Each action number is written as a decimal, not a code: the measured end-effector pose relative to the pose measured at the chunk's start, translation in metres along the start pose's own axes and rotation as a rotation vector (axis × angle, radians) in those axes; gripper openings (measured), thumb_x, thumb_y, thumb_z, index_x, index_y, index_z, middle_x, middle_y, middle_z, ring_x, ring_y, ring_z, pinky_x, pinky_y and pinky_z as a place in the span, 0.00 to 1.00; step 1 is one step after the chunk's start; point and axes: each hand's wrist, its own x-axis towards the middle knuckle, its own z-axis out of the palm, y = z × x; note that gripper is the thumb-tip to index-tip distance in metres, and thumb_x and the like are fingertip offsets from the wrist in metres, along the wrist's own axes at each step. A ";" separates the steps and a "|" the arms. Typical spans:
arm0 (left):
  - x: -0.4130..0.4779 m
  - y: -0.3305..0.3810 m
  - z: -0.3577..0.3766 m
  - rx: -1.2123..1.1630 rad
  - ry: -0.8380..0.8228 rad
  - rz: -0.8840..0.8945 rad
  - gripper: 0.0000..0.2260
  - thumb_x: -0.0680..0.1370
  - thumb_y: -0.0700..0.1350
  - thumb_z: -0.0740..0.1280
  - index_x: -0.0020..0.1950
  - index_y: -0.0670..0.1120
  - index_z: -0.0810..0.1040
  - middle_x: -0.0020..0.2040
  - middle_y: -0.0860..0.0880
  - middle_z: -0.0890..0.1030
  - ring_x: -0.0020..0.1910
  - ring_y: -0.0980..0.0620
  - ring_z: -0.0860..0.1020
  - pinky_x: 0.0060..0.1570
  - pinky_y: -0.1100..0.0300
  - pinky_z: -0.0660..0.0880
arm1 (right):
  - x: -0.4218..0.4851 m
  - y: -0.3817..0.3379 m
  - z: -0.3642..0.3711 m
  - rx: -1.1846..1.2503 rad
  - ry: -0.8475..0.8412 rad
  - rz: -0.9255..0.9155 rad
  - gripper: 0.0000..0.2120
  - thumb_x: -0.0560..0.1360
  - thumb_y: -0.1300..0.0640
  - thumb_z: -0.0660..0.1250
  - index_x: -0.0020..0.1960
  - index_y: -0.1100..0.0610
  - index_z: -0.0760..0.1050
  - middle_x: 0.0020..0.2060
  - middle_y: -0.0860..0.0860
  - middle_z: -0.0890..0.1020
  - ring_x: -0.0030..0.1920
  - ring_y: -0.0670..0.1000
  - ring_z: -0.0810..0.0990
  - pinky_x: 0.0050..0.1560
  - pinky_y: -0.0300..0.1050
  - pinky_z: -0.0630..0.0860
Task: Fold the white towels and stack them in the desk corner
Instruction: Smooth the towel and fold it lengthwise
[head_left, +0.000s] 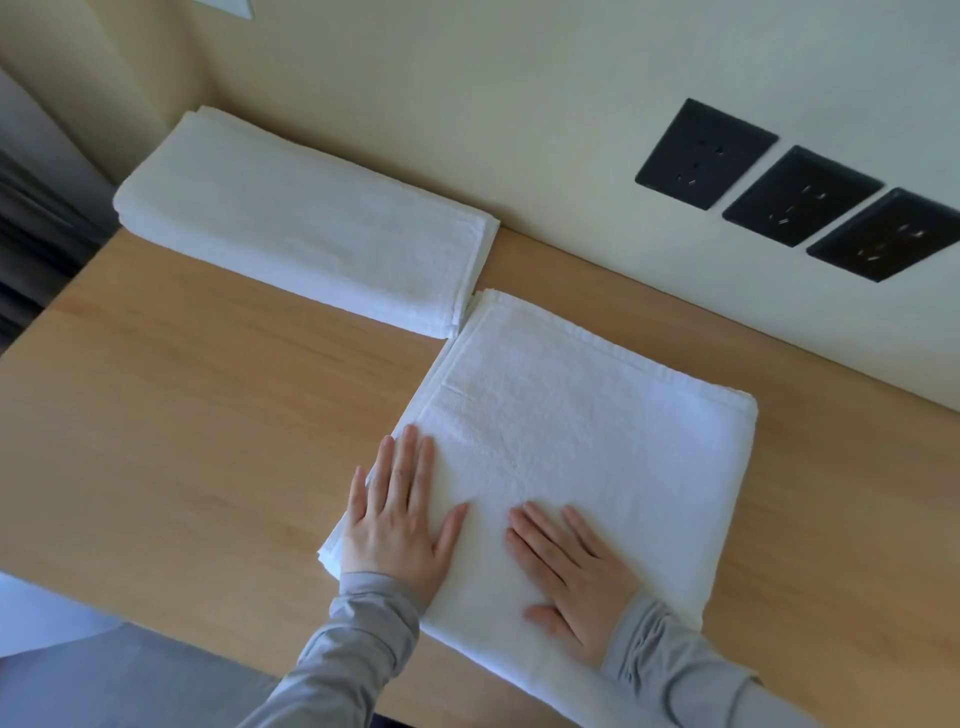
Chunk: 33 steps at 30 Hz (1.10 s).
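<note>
Left hand (397, 512): flat, palm down, fingers straight and held together, thumb spread out to the right. It presses on the near left part of the towel (571, 441), its little-finger side along the towel's left edge and its fingertips pointing away from the person. Right hand (569, 577): also flat and palm down, fingers straight and slightly spread, angled up and to the left toward the left hand, thumb out toward the towel's near edge. Its fingertips lie near the left thumb but apart from it. Neither hand grasps anything; both are released and rest flat on the cloth. Both forearms enter from the near edge in grey sleeves (363, 639), wrists roughly level with the hands. The towel is white, folded into a roughly square pad of several layers, and lies flat on the desk (182, 415) right of centre. Its far left corner is just beside the end of the corner towel (306, 228); whether they touch cannot be told. The corner towel is white, folded long and narrow in several layers, and lies along the wall (467, 78) in the desk's far left corner. Three black sockets (706, 153) sit in a row on the wall at the right, above the desk.
</note>
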 end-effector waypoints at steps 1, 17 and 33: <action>0.000 0.000 0.000 -0.002 0.000 0.001 0.33 0.77 0.65 0.43 0.76 0.46 0.55 0.76 0.48 0.58 0.74 0.47 0.59 0.70 0.47 0.56 | 0.000 -0.001 0.000 0.010 0.000 0.006 0.31 0.77 0.42 0.50 0.73 0.60 0.61 0.73 0.55 0.61 0.74 0.55 0.57 0.67 0.57 0.59; -0.001 -0.001 0.002 0.107 0.045 -0.003 0.34 0.77 0.66 0.41 0.77 0.48 0.52 0.77 0.49 0.55 0.76 0.49 0.53 0.73 0.47 0.53 | -0.028 0.206 -0.019 0.141 -0.090 0.600 0.33 0.75 0.40 0.35 0.77 0.53 0.43 0.77 0.48 0.49 0.76 0.46 0.41 0.75 0.49 0.37; -0.120 0.213 0.072 -0.057 0.009 0.041 0.35 0.77 0.66 0.52 0.76 0.45 0.59 0.77 0.47 0.57 0.75 0.48 0.57 0.69 0.45 0.57 | -0.023 0.212 -0.005 0.952 0.397 0.855 0.14 0.79 0.46 0.57 0.52 0.58 0.69 0.42 0.55 0.74 0.40 0.55 0.74 0.47 0.50 0.69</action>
